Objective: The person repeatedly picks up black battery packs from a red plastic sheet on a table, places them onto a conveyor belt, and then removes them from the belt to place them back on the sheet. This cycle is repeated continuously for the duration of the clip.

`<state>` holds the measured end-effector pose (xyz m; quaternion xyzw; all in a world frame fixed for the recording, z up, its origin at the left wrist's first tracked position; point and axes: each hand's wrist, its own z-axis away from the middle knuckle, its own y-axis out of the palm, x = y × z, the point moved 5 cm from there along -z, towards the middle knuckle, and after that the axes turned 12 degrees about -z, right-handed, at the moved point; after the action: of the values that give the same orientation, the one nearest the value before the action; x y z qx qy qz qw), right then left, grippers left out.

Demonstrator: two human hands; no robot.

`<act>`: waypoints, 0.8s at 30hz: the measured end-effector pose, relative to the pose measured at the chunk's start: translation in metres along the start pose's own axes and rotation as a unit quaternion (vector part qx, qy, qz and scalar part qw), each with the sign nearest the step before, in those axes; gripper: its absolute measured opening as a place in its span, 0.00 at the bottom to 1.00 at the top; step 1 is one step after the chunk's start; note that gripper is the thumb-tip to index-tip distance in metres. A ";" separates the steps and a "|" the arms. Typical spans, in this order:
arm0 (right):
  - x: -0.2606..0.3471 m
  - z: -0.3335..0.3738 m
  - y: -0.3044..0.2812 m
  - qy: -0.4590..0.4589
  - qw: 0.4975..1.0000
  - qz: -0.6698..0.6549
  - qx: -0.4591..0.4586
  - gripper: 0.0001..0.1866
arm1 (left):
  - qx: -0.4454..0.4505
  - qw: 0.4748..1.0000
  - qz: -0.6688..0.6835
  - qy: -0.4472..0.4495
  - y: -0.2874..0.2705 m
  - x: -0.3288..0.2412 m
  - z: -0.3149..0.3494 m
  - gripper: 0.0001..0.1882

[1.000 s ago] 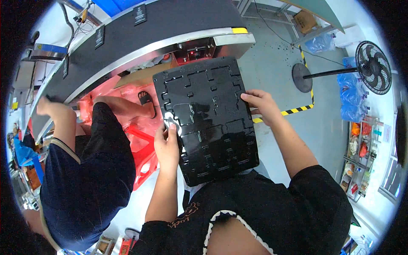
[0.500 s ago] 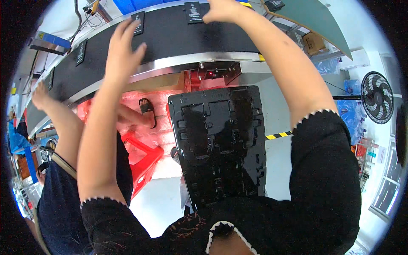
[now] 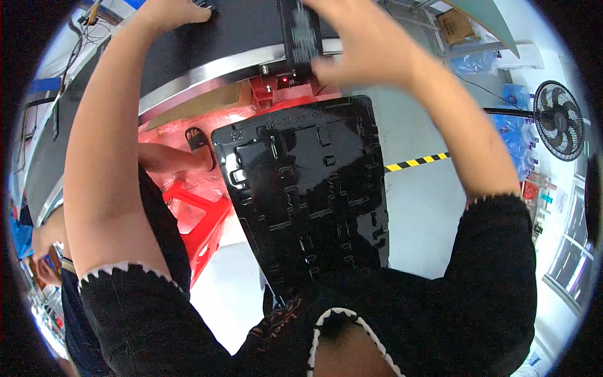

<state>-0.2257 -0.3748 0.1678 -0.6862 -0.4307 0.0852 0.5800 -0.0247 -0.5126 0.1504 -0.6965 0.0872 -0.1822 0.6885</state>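
Observation:
Both my arms reach up to a black conveyor belt [image 3: 245, 25] at the top of the view. My right hand [image 3: 364, 44] grips the right edge of a flat black part [image 3: 300, 31], which is blurred by motion. My left hand [image 3: 169, 11] lies on the belt with its fingertips at a small dark item [image 3: 205, 4] cut off by the picture's rim; whether it holds that item is not clear. A large black moulded tray [image 3: 301, 188] with several empty pockets rests on my lap below the belt, with neither hand on it.
Another person in dark clothes sits at my left, with a leg [image 3: 169, 157] and a sandal [image 3: 198, 141] by a red stool [image 3: 204, 220]. The belt has a metal edge [image 3: 220, 69]. A floor fan [image 3: 559, 119], yellow-black floor tape [image 3: 418, 162] and a cardboard box [image 3: 455, 25] are at the right.
Both hands let go of the tray's sides and rose to the belt. The right hand has since closed on the flat black part. The tray stays on my lap.

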 end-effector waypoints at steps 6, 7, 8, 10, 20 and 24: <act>0.080 0.117 0.052 0.096 0.982 -0.130 0.099 0.43 | -0.159 0.955 0.109 0.227 -0.020 -0.078 0.131 0.48; 0.084 0.126 0.060 0.123 0.976 -0.140 0.114 0.41 | -0.112 0.960 0.102 0.234 -0.023 -0.091 0.162 0.48; 0.087 0.128 0.063 0.105 0.979 -0.133 0.117 0.38 | -0.052 0.961 0.119 0.244 -0.020 -0.100 0.190 0.49; 0.093 0.130 0.068 0.069 0.983 -0.115 0.126 0.33 | 0.065 0.958 0.109 0.256 -0.006 -0.112 0.231 0.52; 0.099 0.132 0.073 0.101 0.993 -0.049 0.039 0.18 | -0.003 0.970 0.048 0.237 0.029 -0.117 0.269 0.32; 0.077 0.093 0.045 0.040 0.983 -0.104 -0.145 0.11 | -0.053 0.978 0.064 0.191 0.041 -0.114 0.271 0.25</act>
<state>-0.2140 -0.2523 0.1288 -0.7174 -0.4834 -0.0664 0.4972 -0.0231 -0.2205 0.0987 -0.6770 0.2713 -0.2627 0.6317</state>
